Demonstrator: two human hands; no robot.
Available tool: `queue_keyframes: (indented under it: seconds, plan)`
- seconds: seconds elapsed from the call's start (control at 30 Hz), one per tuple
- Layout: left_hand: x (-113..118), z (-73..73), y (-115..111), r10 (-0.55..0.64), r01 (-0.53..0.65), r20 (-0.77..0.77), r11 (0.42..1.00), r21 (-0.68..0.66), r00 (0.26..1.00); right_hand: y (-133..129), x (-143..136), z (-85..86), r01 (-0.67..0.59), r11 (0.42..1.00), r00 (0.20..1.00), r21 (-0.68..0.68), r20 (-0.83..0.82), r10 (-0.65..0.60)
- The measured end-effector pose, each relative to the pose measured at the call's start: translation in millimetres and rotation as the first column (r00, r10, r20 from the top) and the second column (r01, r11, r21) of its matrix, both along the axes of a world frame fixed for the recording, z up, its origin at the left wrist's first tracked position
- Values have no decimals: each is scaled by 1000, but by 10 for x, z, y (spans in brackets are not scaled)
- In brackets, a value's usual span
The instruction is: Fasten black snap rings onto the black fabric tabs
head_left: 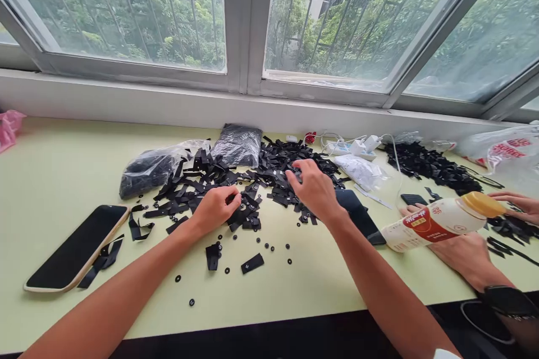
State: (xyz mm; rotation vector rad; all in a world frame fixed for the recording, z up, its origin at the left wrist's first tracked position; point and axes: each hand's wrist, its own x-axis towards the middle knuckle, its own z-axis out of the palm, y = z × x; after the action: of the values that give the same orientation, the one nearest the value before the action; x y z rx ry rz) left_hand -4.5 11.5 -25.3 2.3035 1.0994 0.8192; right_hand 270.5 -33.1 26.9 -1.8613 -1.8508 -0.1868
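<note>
My left hand (217, 207) rests at the near edge of a heap of short black fabric strips (290, 151), its fingers curled together. Anything in that grip is hidden. Over the right part of the heap my right hand (314, 189) is held with thumb and fingers apart, and I see nothing in it. Small black rings (192, 303) lie scattered on the pale yellow table (269, 314) between and in front of my hands. Two loose strips lie there too, one of them a black strip (252, 263) with a small white mark.
Left lies a phone (80, 249). Behind the heap are a clear bag of black pieces (147, 171) and a packed bag (238, 145). A power strip (349, 148), a dark tablet-like slab (357, 216) and a bottle (442, 221) stand right, near another person's hands (463, 255) and second black heap (429, 165).
</note>
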Motion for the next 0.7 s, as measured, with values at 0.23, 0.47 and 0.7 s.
queue_keyframes:
  seconds: [0.23, 0.47, 0.7]
  plan:
    - [1, -16, 17, -8, 8, -19, 1000, 9, 1000, -281, 709, -116, 449, 876, 893, -177, 116, -434]
    - [0, 1, 15, -22, 23, -3, 1000, 22, 1000, -408, 908, -45, 375, 927, 882, -20, -299, -363]
    - [-2, -31, 24, -51, 52, -31, 998, 18, 998, -1134, 1006, -381, 383, 899, 913, 214, -233, -334]
